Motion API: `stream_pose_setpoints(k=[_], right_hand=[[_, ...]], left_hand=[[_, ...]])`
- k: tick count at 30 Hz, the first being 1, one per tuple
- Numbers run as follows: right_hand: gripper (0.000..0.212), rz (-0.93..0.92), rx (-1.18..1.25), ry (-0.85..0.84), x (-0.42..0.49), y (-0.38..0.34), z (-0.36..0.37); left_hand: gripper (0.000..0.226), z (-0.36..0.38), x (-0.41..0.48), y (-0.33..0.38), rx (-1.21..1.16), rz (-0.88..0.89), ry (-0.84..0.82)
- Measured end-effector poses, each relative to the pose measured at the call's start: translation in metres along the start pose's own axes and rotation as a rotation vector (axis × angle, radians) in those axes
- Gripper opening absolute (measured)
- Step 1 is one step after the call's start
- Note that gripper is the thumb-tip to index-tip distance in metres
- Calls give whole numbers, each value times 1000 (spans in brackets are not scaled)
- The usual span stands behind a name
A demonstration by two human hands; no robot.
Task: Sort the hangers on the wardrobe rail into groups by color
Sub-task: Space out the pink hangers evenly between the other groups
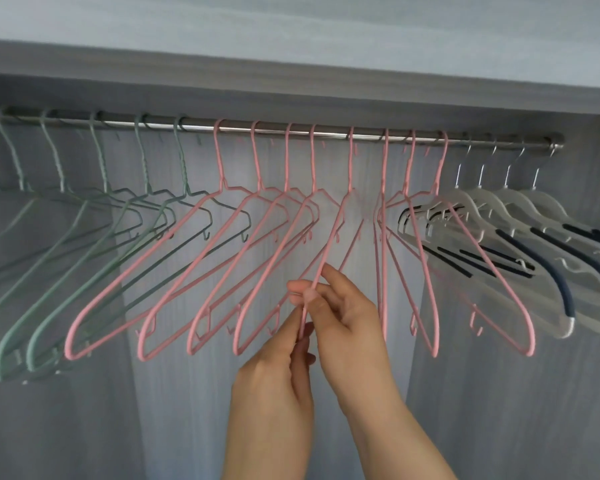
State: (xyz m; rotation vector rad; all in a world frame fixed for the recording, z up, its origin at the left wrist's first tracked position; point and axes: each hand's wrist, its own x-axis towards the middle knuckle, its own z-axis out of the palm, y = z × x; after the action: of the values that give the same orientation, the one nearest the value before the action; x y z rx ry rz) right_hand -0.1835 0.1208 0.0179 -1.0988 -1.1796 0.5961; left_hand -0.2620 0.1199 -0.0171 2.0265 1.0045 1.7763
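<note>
Grip shared on one pink hanger (329,244): thin wire pinched between thumb and fingertips of the right hand (350,327), pinched again just below by the left hand (274,372), close to the near shoulder tip. Right above left, touching, closed on the same run of wire.

Rising from that grip up, away and slightly rightward to a hook over the rail (329,135). Turned nearly edge-on, long axis running from the rail out toward the wearer, near end pointing down into the hands, far end hidden behind the neck. Right hand nearer the hook, so probably better placed to steer; left hand lower, suited to steadying the tip.

Hung about mid-rail, fifth among the pink hangers (218,157): four to the left fanned broadside, three to the right, one of them likewise edge-on, two crossing in front of the white hangers (465,202) with dark pads at the far right. Clear gaps on the rail either side of the held hook.

Farther left, green hangers (183,168) bunched together. Beyond everything, grey back panel (174,410).

Judged from the three colour blocks, sorting close to done. Coming move likely a sideways swing of the low end, or a slide along the rail, pivoting on the hook above and right of the grip. Possible snag: small side hooks on neighbouring wires.
</note>
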Motion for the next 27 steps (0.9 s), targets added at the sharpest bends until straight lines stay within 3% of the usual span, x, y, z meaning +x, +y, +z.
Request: stream_pose_setpoints(k=[12, 17, 22, 24, 27], right_hand=[[39, 23, -28, -39, -6, -4, 5], [60, -110, -394, -46, -29, -18, -7], [51, -345, -659, 106, -39, -30, -35], [51, -348, -730, 163, -33, -33, -44], [53, -274, -823, 153, -21, -37, -51]], left_hand=[[47, -8, -3, -4, -30, -28, -31], [41, -8, -9, -3, -36, -13, 3], [43, -6, -11, 12, -150, 72, 174], [33, -1, -13, 19, -199, 86, 146], [33, 14, -14, 26, -301, -2, -41]])
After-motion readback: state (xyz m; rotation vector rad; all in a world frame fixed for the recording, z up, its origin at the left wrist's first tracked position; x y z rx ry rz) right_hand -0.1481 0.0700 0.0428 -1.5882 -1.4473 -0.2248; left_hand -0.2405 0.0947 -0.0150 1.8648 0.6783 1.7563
